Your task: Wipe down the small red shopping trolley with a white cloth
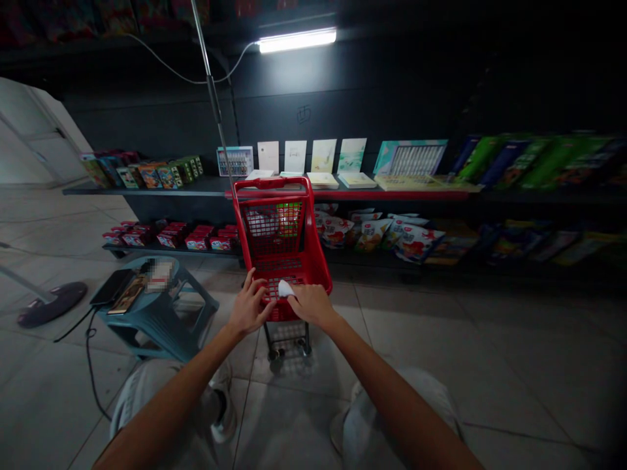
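Note:
A small red shopping cart with a gridded basket stands in front of me, its handle on the far side. My right hand is closed on a small white wad that looks like cloth or tissue, over the cart's near rim. Beside it, my left hand has its fingers apart at the near left corner of the basket. It holds nothing; whether its fingertips touch the rim I cannot tell.
Behind the cart, a dark shelf carries upright cards, marker sets and boxes. Snack bags and red boxes fill the lower shelf. Left are a blue-grey stool with items, a cable and a round stand base.

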`<state>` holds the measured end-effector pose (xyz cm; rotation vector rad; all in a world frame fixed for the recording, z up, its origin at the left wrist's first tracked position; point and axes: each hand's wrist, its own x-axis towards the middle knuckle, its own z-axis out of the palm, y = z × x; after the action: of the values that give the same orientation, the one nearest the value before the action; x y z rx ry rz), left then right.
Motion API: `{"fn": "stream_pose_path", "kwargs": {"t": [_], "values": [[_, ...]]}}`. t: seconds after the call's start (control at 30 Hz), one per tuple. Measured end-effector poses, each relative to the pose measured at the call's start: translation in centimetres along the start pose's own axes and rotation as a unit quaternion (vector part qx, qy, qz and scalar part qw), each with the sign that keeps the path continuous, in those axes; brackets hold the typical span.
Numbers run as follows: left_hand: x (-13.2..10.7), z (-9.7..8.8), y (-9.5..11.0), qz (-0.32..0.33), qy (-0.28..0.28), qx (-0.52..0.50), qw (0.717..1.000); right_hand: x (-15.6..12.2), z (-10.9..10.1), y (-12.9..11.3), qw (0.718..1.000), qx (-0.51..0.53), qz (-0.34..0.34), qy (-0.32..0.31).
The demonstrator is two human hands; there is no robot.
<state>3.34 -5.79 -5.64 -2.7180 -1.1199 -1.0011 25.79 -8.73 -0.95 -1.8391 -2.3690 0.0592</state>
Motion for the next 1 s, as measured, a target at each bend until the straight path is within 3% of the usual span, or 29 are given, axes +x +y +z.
{"fn": "stream_pose_path", "kwargs": {"t": [0.23, 0.43, 0.63, 1.0], "values": [[-0.4, 1.4, 0.1, 0.004, 0.000, 0.034, 0.999, 2.5, 0.0, 0.0, 0.995, 0.062, -0.011, -0.074], [-0.2, 1.4, 0.2, -0.013, -0.033, 0.074, 0.997, 4.2, 0.6, -1.4, 0.987, 0.137, -0.037, -0.071], [-0.1, 1.2, -0.2, -0.016, -0.026, 0.065, 0.997, 4.6, 0.3, -1.7, 0.983, 0.130, -0.072, -0.110], [0.0, 0.8, 0.2, -0.013, -0.042, 0.098, 0.994, 4.4, -0.8, 0.1, 0.974, 0.124, -0.085, -0.168]]}}
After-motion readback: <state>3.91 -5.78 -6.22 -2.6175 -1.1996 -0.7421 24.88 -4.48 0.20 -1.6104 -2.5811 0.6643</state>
